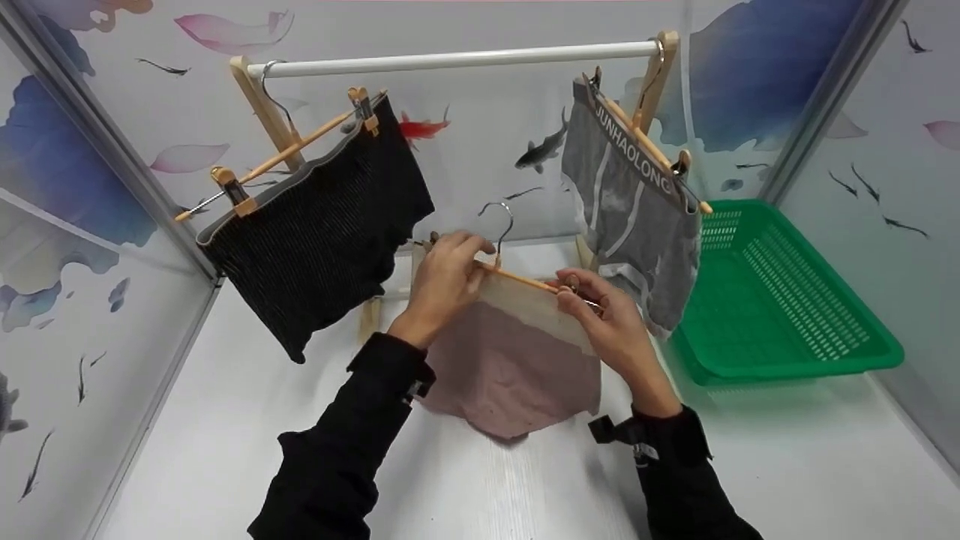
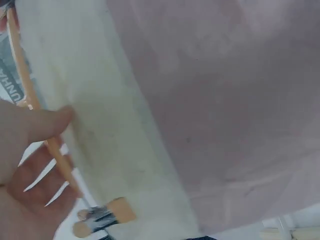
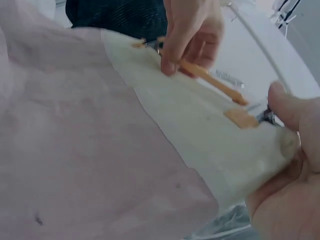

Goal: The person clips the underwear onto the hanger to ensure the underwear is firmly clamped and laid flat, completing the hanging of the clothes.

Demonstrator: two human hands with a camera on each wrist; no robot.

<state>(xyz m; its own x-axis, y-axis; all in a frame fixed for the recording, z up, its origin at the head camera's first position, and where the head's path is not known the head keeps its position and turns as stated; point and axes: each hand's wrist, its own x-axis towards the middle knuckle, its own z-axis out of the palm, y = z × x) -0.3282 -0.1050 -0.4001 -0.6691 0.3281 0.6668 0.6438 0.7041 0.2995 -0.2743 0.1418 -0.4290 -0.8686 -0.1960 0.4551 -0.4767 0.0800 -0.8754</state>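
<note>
A pair of pink underpants (image 1: 517,382) with a cream waistband (image 2: 115,125) hangs from a wooden clip hanger (image 1: 525,280) held above the table. My left hand (image 1: 444,281) grips the hanger's bar near its left clip (image 2: 102,217), thumb over the waistband and fingers behind the bar. At the other end my right hand (image 1: 616,322) pinches the right clip (image 3: 245,119) by its handle, with fingers behind the waistband's corner. That clip's wooden jaws lie over the waistband. The metal hook (image 1: 504,225) points upward, off the rail.
A white rail (image 1: 465,58) on wooden posts stands behind. Black ribbed underpants (image 1: 330,225) hang from it on the left, grey underpants (image 1: 634,195) on the right, each on a clip hanger. A green plastic basket (image 1: 787,300) sits at the right on the white table (image 1: 225,420).
</note>
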